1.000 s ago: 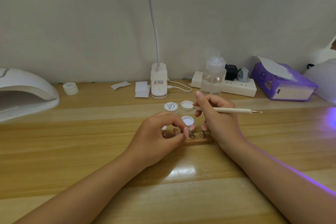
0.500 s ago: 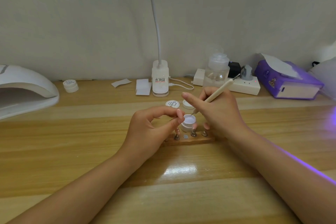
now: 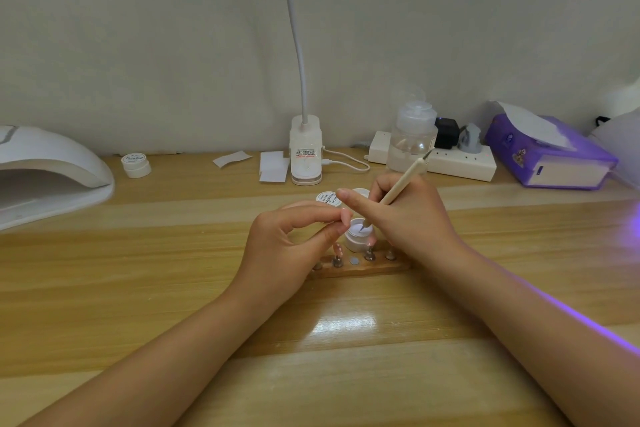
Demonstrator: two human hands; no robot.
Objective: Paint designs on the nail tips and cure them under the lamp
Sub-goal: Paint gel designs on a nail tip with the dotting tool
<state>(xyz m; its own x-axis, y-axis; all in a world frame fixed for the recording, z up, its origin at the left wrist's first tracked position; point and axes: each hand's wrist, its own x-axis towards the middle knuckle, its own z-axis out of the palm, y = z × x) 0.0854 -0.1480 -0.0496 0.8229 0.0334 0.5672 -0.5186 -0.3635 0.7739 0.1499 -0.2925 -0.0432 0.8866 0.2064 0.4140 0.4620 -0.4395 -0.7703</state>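
Note:
My right hand [image 3: 412,215] grips a cream dotting tool [image 3: 401,185] like a pen, its fine tip dipped into the open white gel pot [image 3: 358,241]. Just left of the pot, my left hand [image 3: 287,246] pinches a small nail tip piece between thumb and index finger; the piece is mostly hidden. In front of both hands lies the wooden holder [image 3: 384,267] with several metal studs, one carrying a pinkish nail tip [image 3: 337,248], and one bare grey disc [image 3: 353,260]. A labelled lid [image 3: 327,199] and a second white pot [image 3: 360,191] sit behind the fingers.
A white curing lamp [image 3: 52,170] stands at far left, with a small jar [image 3: 136,165] beside it. Along the wall are a desk lamp base [image 3: 305,156], a clear pump bottle [image 3: 412,139], a power strip [image 3: 460,166] and a purple tissue box [image 3: 554,156]. Purple light glows at far right.
My right hand turned the tool from lying sideways to upright and dipped its tip into the pot. My left hand lifted off the holder pinching a piece, leaving one disc bare.

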